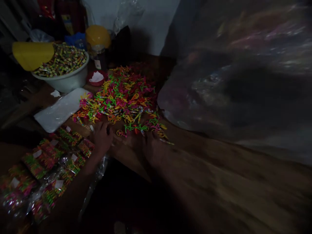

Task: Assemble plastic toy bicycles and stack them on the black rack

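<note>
Toys (125, 100) could slide off the near edge of the surface (209, 165) if left hand (102, 138) or right hand (154, 148), grips too dark to tell, sweeps backward.

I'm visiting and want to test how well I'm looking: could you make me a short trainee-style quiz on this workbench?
1. Which of the person's hands is nearer the filled clear packets?
2. True or false: the red bowl sits between the pale basin and the heap of colourful plastic pieces.
3. What colour is the curved piece at the basin's left side? A) blue B) yellow C) white

Key:
1. The left hand.
2. True.
3. B.
</note>
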The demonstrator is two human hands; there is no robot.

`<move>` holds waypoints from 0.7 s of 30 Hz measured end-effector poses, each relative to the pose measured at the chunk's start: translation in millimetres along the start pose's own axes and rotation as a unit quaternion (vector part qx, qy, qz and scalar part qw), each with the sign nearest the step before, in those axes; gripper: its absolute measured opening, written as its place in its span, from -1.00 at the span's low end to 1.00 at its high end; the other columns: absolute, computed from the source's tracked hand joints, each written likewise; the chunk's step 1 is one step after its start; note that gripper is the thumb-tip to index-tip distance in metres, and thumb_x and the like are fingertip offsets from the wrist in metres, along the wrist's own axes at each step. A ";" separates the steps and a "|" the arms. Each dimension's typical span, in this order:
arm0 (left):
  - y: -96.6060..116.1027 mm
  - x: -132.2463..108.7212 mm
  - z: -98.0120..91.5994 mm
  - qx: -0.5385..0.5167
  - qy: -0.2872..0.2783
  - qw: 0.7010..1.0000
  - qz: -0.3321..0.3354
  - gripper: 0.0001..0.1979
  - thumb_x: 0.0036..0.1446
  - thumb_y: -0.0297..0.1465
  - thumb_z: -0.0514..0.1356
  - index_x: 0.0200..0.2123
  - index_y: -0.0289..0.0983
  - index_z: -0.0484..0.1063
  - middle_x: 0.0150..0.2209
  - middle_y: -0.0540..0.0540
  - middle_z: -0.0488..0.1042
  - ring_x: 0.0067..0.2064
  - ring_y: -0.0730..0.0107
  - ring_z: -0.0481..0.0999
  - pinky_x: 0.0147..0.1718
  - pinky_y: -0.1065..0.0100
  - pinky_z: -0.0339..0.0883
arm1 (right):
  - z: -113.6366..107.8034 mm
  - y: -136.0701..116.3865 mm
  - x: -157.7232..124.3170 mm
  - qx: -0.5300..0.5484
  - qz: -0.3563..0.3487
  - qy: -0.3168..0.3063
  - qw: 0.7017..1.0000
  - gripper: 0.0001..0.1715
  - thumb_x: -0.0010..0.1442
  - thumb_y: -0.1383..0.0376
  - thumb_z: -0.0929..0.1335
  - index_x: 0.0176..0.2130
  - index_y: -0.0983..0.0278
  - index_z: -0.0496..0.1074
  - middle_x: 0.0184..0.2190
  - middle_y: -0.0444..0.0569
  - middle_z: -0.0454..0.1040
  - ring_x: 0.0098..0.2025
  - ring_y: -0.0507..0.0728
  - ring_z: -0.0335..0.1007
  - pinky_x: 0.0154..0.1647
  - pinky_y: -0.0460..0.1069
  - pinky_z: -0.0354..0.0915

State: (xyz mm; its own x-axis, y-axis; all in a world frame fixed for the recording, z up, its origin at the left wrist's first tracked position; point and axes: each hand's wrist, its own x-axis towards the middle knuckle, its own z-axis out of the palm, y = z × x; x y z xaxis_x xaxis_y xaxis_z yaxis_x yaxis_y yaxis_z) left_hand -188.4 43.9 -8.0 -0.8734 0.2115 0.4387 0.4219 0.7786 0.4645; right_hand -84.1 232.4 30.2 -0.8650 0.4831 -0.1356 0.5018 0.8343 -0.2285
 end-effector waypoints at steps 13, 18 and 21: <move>-1.2 42.1 19.0 0.135 0.025 0.990 -0.004 -0.74 0.25 -0.40 0.19 -0.01 -0.24 0.54 -0.04 -0.25 0.43 0.02 -0.01 0.37 -0.01 0.09 0.35 | 29.7 23.3 -8.3 0.258 -0.090 0.193 0.942 -0.25 0.29 -0.19 0.13 -0.16 0.33 0.54 -0.35 0.10 0.50 -0.36 0.15 0.34 -0.30 0.02 0.22; -1.2 31.3 8.5 0.081 0.095 0.989 0.076 -0.79 0.28 -0.34 0.18 -0.08 -0.21 0.56 -0.02 -0.22 0.44 -0.02 0.11 0.37 -0.01 0.13 0.35 | 53.9 44.9 -17.5 0.239 -0.109 0.171 0.950 -0.36 0.30 -0.14 0.20 -0.12 0.31 0.52 -0.31 0.10 0.50 -0.29 0.17 0.34 -0.22 0.04 0.24; 6.1 17.9 6.1 0.047 0.096 0.982 0.156 -0.75 0.35 -0.34 0.10 -0.01 -0.19 0.51 0.07 -0.16 0.44 0.05 0.19 0.37 0.08 0.15 0.33 | 70.0 54.8 -18.9 0.227 -0.104 0.203 0.947 -0.35 0.31 -0.13 0.18 -0.14 0.31 0.51 -0.28 0.15 0.51 -0.25 0.20 0.37 -0.18 0.06 0.25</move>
State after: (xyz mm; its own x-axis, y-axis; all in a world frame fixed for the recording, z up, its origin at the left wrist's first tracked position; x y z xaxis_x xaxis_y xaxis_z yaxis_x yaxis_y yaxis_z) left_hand -202.9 56.0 -2.0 -0.6393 0.3403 0.6896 0.6299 0.7462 0.2157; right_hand -40.0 250.3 -47.1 -0.8287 0.4605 0.3181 0.1903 0.7663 -0.6137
